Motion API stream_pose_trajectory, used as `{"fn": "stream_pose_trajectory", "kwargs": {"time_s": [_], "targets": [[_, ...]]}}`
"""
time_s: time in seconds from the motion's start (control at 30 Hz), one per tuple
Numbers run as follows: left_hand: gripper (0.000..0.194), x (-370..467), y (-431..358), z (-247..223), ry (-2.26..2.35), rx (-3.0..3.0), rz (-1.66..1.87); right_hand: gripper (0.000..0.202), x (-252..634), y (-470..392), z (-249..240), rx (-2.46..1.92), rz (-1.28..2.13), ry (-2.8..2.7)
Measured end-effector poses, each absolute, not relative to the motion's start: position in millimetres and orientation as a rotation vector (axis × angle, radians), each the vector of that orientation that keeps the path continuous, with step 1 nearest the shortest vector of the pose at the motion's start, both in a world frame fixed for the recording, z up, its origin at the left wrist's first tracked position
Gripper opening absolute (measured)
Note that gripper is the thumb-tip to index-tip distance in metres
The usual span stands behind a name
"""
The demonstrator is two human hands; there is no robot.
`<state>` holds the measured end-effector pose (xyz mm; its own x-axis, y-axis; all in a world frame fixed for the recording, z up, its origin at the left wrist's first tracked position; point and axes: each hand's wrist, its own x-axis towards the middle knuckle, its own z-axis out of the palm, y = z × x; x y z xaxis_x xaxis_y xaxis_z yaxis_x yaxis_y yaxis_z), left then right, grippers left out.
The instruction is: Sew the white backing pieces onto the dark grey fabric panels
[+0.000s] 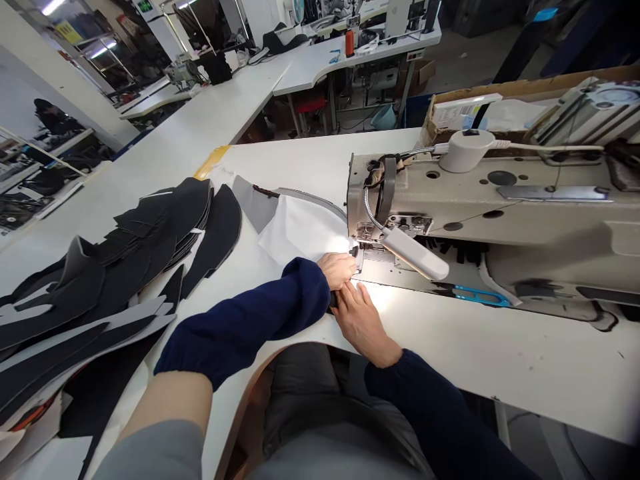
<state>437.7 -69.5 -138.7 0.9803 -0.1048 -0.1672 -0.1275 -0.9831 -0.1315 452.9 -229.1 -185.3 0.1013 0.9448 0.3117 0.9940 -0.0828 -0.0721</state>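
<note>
My left hand (pixel 338 270), in a navy sleeve cover, is closed at the sewing machine's needle area, its fingers curled on the fabric piece. That piece shows a white face (pixel 299 230) and a grey, dark-edged border (pixel 255 200), spread flat left of the machine head. Close below, touching the left hand, my right hand (pixel 364 323) grips the near edge of the work, where a bit of dark material shows under its fingers. The sewing machine (pixel 493 207) stands to the right, its lit lamp (pixel 415 253) over the seam. The fingertips and needle are partly hidden.
Stacked dark fabric panels (pixel 145 233) cover the table's left side, with one separate panel (pixel 215 237) nearer the work. Blue-handled thread snips (pixel 480 295) lie on the machine bed. Behind the machine stands a cardboard box (pixel 530 87). Other worktables (pixel 320 63) are farther back.
</note>
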Motion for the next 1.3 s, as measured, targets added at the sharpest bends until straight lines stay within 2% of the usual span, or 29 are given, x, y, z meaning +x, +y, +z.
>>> {"fn": "stream_pose_trajectory", "kwargs": {"time_s": [0.83, 1.3], "targets": [[0.023, 466, -44, -141, 0.244, -3.018, 0.127, 0.038, 477, -199, -187, -2.21, -0.283, -1.851], [0.028, 465, -34, -144, 0.259, -3.049, 0.079, 0.043, 482, -192, -197, -2.175, -0.307, -1.777]]}}
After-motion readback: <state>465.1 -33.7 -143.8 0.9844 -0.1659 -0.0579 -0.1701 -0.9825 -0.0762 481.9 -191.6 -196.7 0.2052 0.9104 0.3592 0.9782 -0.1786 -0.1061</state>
